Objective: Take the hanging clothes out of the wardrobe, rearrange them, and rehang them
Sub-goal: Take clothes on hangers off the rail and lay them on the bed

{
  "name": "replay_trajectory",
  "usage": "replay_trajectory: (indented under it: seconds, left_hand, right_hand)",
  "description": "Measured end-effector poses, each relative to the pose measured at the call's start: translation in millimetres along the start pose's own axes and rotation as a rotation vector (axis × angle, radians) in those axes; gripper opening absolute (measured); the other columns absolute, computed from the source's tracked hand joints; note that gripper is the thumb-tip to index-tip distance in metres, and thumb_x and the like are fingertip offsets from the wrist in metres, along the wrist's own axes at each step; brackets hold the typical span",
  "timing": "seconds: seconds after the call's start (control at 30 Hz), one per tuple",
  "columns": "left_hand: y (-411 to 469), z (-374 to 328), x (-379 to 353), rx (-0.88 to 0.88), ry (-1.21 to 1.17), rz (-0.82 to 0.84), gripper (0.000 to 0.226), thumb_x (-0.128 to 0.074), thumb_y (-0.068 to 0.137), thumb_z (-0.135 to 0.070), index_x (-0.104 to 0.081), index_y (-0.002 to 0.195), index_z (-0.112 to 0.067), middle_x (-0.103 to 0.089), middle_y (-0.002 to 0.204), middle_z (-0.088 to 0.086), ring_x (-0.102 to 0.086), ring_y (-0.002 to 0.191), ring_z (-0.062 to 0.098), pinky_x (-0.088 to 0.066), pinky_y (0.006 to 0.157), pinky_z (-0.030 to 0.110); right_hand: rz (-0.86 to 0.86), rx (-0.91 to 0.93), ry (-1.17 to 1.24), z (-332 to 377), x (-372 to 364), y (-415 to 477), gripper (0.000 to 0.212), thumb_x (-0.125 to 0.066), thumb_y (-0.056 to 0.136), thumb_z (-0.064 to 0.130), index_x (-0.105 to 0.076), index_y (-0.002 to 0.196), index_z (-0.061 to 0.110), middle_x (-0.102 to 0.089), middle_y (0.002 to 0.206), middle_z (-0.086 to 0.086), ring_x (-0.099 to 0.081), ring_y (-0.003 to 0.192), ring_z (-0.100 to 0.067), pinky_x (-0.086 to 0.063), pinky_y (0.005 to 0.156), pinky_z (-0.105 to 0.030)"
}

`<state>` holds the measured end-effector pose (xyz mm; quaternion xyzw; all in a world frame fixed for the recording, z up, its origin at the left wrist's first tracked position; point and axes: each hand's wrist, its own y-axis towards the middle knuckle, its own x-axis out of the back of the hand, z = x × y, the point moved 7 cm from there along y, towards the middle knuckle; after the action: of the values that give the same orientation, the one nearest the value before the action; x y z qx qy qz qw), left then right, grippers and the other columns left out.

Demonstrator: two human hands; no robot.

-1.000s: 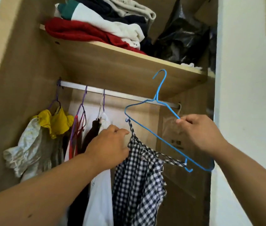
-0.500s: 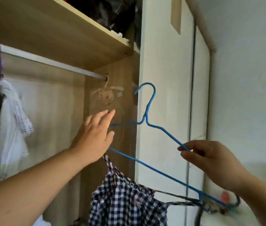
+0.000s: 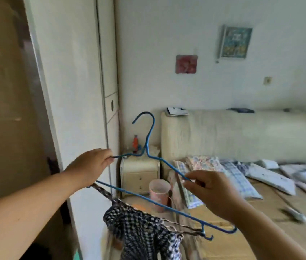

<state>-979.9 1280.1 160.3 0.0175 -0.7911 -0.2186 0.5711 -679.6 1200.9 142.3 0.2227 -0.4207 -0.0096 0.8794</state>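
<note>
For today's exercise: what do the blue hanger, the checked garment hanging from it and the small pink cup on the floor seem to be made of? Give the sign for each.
Thin blue hanger: probably coated metal wire, being slender, smoothly bent and rigid. Black-and-white checked garment: soft woven fabric, likely cotton, since it drapes and bunches. Small pink cup: seemingly matt plastic, with thin walls; the blur leaves this open.

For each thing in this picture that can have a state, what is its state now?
Blue hanger: off the rail, tilted, held in both hands.
Checked garment: hanging by its straps from the hanger.
Left hand: closed on the hanger's left end.
Right hand: pinching the hanger's right shoulder.
Pink cup: upright on the floor, open top.
Bedside cabinet: drawers shut.
</note>
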Motion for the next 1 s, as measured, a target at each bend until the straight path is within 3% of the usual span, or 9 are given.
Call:
replay_trajectory:
  seconds: [0.17, 0.3, 0.4, 0.47, 0.6, 0.7, 0.83, 0.93, 1.0]
  left_hand:
    - [-9.3, -90.7, -72.7, -0.238, -0.117, 0.174, 0.026, -0.055, 0.094, -0.028, -0.048, 0.070, -0.033, -0.051, 0.066, -0.006, -0.051, 0.069, 0.016, -0.038, 0.065, 0.034]
    - [-30.9, -168.5, -135.3, -0.371, -0.204, 0.263, 0.013, -0.058, 0.093, -0.021, -0.070, 0.090, -0.017, -0.063, 0.080, 0.006, -0.057, 0.080, 0.023, -0.033, 0.065, 0.029]
    - [-56.5, -221.3, -182.6, -0.468, -0.238, 0.330, 0.015, -0.059, 0.092, -0.018, -0.072, 0.098, -0.015, -0.063, 0.083, 0.007, -0.058, 0.084, 0.025, -0.037, 0.068, 0.027]
    - [-77.9, -251.5, -216.1, -0.505, -0.198, 0.424, 0.018, -0.054, 0.095, -0.023, -0.070, 0.101, -0.024, -0.061, 0.084, 0.001, -0.057, 0.084, 0.021, -0.040, 0.072, 0.034]
    - [-124.1, -315.8, -259.7, -0.636, -0.145, 0.586, 0.018, -0.051, 0.095, -0.033, -0.067, 0.097, -0.041, -0.055, 0.077, -0.016, -0.052, 0.074, 0.005, -0.041, 0.066, 0.029]
    - [-166.3, -370.7, -284.6, -0.683, -0.062, 0.751, 0.020, -0.049, 0.094, -0.041, -0.066, 0.103, -0.041, -0.065, 0.092, -0.019, -0.059, 0.087, 0.007, -0.050, 0.079, 0.033]
    - [-229.5, -446.9, -308.1, -0.726, 0.017, 0.933, 0.021, -0.049, 0.093, -0.044, -0.065, 0.105, -0.041, -0.065, 0.094, -0.019, -0.059, 0.090, 0.008, -0.049, 0.077, 0.031]
    - [-277.7, -502.2, -318.7, -0.728, -0.014, 1.004, 0.021, -0.049, 0.094, -0.043, -0.066, 0.105, -0.038, -0.065, 0.095, -0.017, -0.060, 0.090, 0.008, -0.050, 0.079, 0.031]
    - [-311.9, -537.7, -327.2, -0.727, -0.034, 1.033, 0.021, -0.048, 0.095, -0.043, -0.065, 0.106, -0.039, -0.066, 0.101, -0.013, -0.060, 0.095, 0.012, -0.050, 0.086, 0.037]
  right_hand:
    - [-0.103, -0.231, -0.263, -61.3, 26.1, -107.8, 0.025, -0.058, 0.086, 0.048, -0.062, 0.110, 0.046, -0.065, 0.075, 0.015, -0.060, 0.073, -0.006, -0.042, 0.062, -0.026]
    - [-0.102, -0.390, -0.396, -102.4, 47.2, -194.4, 0.038, -0.049, 0.092, 0.048, -0.043, 0.129, 0.057, -0.064, 0.105, 0.017, -0.061, 0.094, -0.013, -0.047, 0.073, -0.027]
    - [-0.049, -0.525, -0.475, -128.0, 57.2, -266.1, 0.039, -0.045, 0.095, 0.048, -0.039, 0.131, 0.059, -0.063, 0.104, 0.013, -0.062, 0.093, -0.016, -0.050, 0.073, -0.030]
    - [-0.036, -0.611, -0.463, -138.1, 65.7, -316.4, 0.038, -0.048, 0.094, 0.047, -0.042, 0.130, 0.058, -0.064, 0.107, 0.012, -0.062, 0.093, -0.014, -0.050, 0.073, -0.028]
    - [0.083, -0.820, -0.401, -155.6, 81.3, -409.7, 0.038, -0.052, 0.092, 0.046, -0.048, 0.129, 0.052, -0.069, 0.108, 0.010, -0.063, 0.093, -0.013, -0.052, 0.077, -0.029]
    - [0.226, -0.984, -0.282, -166.0, 92.9, -481.1, 0.034, -0.056, 0.090, 0.045, -0.057, 0.124, 0.045, -0.070, 0.106, 0.005, -0.064, 0.092, -0.015, -0.049, 0.078, -0.027]
    - [0.310, -1.142, -0.106, -172.7, 118.1, -575.2, 0.028, -0.058, 0.089, 0.042, -0.062, 0.117, 0.046, -0.067, 0.076, 0.009, -0.060, 0.058, -0.005, -0.050, 0.058, -0.021]
    - [0.256, -1.248, -0.044, -178.5, 143.7, -644.8, 0.028, -0.060, 0.089, 0.041, -0.062, 0.117, 0.045, -0.065, 0.068, 0.012, -0.054, 0.049, -0.002, -0.044, 0.042, -0.013]
    - [0.210, -1.301, -0.044, -181.7, 158.4, -689.6, 0.030, -0.061, 0.089, 0.041, -0.062, 0.119, 0.044, -0.065, 0.070, 0.013, -0.051, 0.047, 0.003, -0.040, 0.042, -0.010]
